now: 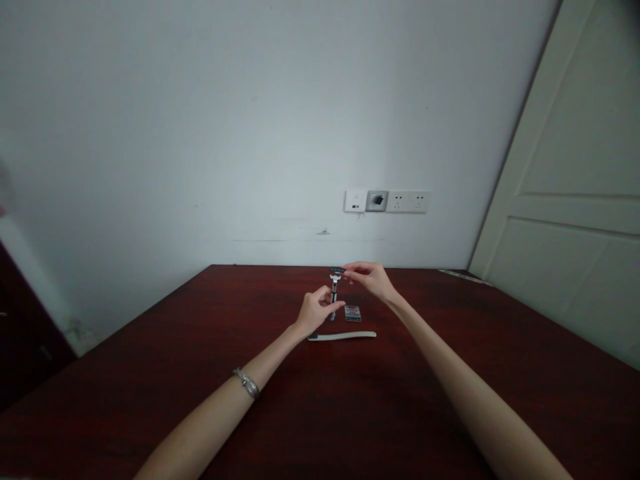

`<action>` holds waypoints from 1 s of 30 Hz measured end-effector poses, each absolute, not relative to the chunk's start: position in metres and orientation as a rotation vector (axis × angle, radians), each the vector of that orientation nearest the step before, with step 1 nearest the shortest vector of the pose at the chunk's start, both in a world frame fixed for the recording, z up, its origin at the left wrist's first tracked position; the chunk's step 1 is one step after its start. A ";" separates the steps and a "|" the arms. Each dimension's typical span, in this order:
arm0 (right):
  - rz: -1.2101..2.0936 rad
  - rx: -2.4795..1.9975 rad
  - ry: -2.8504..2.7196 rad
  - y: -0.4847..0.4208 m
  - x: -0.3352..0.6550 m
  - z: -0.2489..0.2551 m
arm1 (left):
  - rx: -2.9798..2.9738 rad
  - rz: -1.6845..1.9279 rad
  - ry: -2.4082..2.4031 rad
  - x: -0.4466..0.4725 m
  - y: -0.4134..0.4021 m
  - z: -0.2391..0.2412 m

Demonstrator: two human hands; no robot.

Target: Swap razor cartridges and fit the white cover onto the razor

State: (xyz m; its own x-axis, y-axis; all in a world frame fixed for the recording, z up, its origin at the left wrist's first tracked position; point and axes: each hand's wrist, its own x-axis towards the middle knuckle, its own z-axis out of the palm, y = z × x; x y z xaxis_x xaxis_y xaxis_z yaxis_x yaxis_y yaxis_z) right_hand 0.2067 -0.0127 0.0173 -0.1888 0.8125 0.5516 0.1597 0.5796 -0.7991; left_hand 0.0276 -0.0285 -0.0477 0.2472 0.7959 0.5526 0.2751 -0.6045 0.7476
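My left hand is closed on a razor handle, silver and black, held upright with its forked metal end up. In the fingertips of my right hand is a small dark razor blade cartridge, just above the fork of the handle. Whether cartridge and handle touch I cannot tell. A small clear plastic case lies on the table below my right hand. Nearer to me lies a long, thin, pale handle-like strip with a dark left end, beside my left wrist.
The dark red wooden table reaches to a white wall with a row of sockets. A flat pale strip lies at the table's back right edge. A white panelled door stands to the right.
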 end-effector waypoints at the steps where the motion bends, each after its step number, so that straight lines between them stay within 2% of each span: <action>1: 0.728 -0.814 -1.691 -0.013 0.206 0.018 | 2.021 1.359 0.968 0.028 -0.028 -0.048; 11: 0.807 -0.818 -1.748 -0.018 0.206 0.020 | 2.074 1.435 0.922 0.030 -0.031 -0.046; 30: 0.755 -0.809 -1.786 -0.021 0.204 0.023 | 2.053 1.501 0.940 0.032 -0.031 -0.053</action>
State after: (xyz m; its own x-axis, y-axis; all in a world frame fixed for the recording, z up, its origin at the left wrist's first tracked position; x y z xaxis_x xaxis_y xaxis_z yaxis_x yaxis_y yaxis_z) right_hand 0.2042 -0.0207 0.0233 -0.2823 0.8029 0.5251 0.1829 0.5823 -0.7921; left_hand 0.0320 -0.0308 -0.0534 0.1856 0.7323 0.6552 0.2700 -0.6792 0.6825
